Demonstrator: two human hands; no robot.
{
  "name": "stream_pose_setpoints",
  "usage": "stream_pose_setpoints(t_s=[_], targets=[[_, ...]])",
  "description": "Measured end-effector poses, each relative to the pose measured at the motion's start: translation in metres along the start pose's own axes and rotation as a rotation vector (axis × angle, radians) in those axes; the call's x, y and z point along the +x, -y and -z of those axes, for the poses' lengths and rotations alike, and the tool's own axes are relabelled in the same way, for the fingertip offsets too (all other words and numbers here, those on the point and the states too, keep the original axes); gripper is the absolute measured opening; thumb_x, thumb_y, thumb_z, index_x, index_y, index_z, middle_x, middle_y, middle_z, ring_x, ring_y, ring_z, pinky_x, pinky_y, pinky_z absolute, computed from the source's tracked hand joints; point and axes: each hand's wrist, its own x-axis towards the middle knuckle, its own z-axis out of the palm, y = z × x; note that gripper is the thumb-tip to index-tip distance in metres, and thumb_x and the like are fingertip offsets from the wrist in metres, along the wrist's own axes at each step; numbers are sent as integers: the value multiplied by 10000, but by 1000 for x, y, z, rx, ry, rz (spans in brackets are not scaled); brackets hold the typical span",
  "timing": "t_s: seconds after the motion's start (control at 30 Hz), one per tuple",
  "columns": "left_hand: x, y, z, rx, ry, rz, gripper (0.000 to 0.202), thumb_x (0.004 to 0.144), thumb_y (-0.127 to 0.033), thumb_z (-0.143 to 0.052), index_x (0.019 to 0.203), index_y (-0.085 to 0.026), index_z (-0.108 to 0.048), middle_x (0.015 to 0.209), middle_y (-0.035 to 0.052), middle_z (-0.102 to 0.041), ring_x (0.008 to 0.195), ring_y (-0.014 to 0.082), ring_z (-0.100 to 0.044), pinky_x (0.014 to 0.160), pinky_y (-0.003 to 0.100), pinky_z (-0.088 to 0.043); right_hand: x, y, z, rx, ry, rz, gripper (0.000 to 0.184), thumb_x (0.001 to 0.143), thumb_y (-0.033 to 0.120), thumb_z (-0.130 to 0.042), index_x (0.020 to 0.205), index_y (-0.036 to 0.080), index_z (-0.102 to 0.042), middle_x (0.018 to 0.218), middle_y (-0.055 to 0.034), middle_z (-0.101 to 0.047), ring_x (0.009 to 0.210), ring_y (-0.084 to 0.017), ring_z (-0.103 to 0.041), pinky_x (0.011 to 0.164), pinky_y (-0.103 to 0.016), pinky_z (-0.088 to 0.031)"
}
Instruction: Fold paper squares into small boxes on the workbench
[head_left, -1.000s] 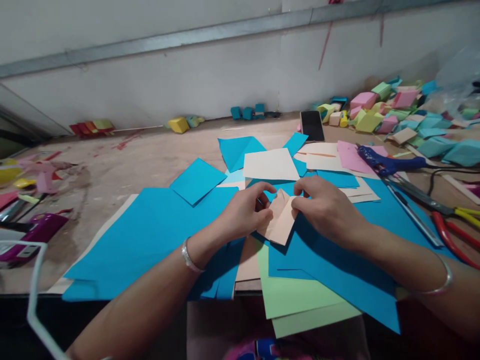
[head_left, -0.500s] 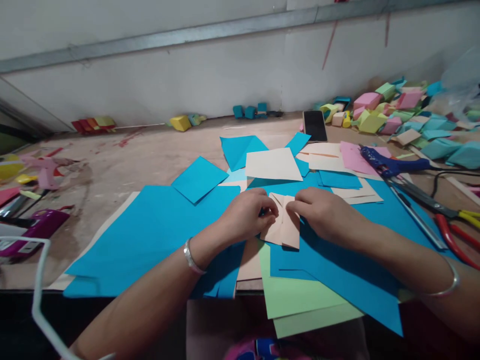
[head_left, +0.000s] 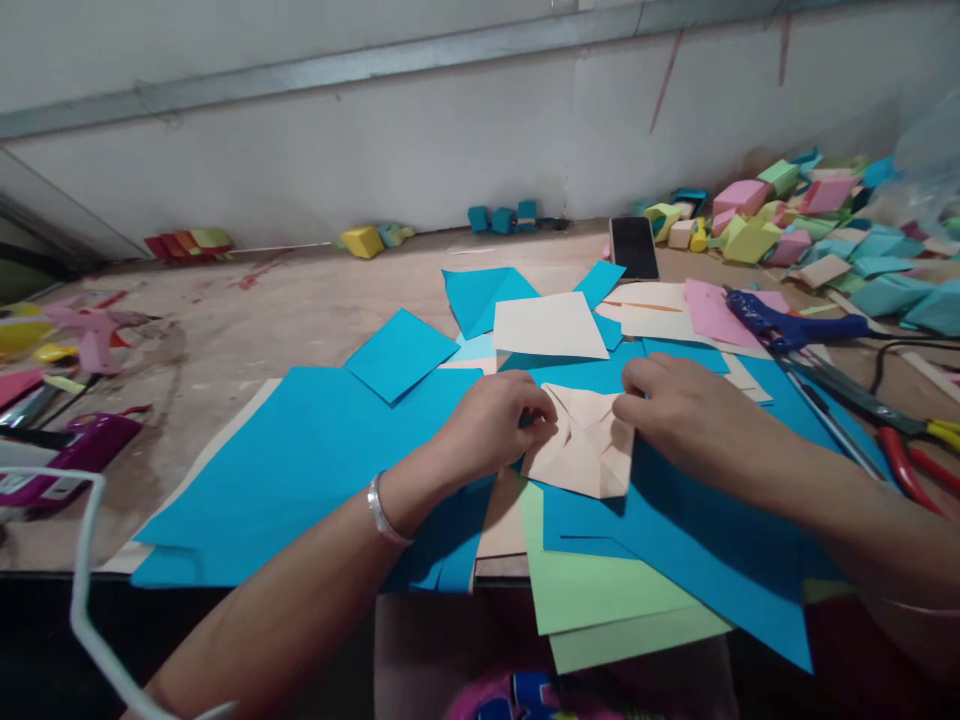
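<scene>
A creased peach sheet of folded paper (head_left: 581,455) lies over the blue sheets, its folds meeting near the middle. My left hand (head_left: 506,420) pinches its left edge between thumb and fingers. At the upper right edge, my right hand (head_left: 660,400) grips the same paper with fingers curled closed. Beneath are large blue sheets (head_left: 315,460) and green sheets (head_left: 600,590) that hang past the table's front edge. Just beyond my hands rests a cream paper piece (head_left: 551,327), with a blue square (head_left: 403,355) to its left.
On the right lie a blue glue gun (head_left: 787,320), scissors (head_left: 862,395), a pen (head_left: 832,425) and red-handled pliers (head_left: 911,465). A phone (head_left: 634,248) and a heap of folded paper shapes (head_left: 817,230) sit by the wall. A pink glue gun (head_left: 94,335) is at left.
My right hand has moved right, drawing the peach paper's right flap outward. The paper now spreads wider. My left hand stays at the left edge.
</scene>
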Motion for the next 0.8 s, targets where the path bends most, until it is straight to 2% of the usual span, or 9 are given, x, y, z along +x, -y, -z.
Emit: stream_pose_setpoints(t_s=[0.1, 0.23, 0.37, 0.63, 0.8], targets=[[-1, 0, 0, -53, 9, -123, 135, 789, -97, -633, 781, -187, -733, 882, 40, -674, 822, 150, -622, 668, 256, -462, -7, -2, 6, 55, 76, 28, 203, 818, 39, -502, 706, 190, -578, 756, -53, -484, 719, -197, -368, 594, -327, -155], [-2, -3, 1, -58, 114, -224, 205, 839, -84, -546, 865, -168, -732, 962, 69, -670, 868, 156, -623, 715, 263, -490, -11, 1, 7, 125, 94, 116, 147, 818, 74, -548, 773, 208, -588, 785, -36, -512, 713, -191, -376, 609, -318, -181], [-3, -7, 4, -6, 167, -248, 203, 852, -110, -528, 897, -158, -720, 1007, 86, -645, 895, 172, -609, 729, 276, -492, -12, 3, 5, 240, 148, 191, 134, 824, 84, -566, 786, 211, -579, 801, -26, -533, 749, -186, -418, 635, -305, -230], [-6, -7, 6, 19, 154, -238, 210, 880, -187, -504, 934, -193, -707, 920, 78, -618, 841, 172, -586, 673, 271, -458, -13, 2, 5, 287, 172, 153, 143, 830, 75, -521, 851, 203, -581, 844, -34, -548, 754, -172, -439, 635, -289, -281], [-7, -10, 4, 36, 161, -253, 193, 891, -200, -495, 875, -179, -687, 869, 68, -593, 782, 157, -560, 633, 263, -422, -15, 3, 5, 269, 233, 143, 161, 856, 82, -492, 882, 214, -581, 915, -52, -542, 790, -183, -444, 636, -297, -278]])
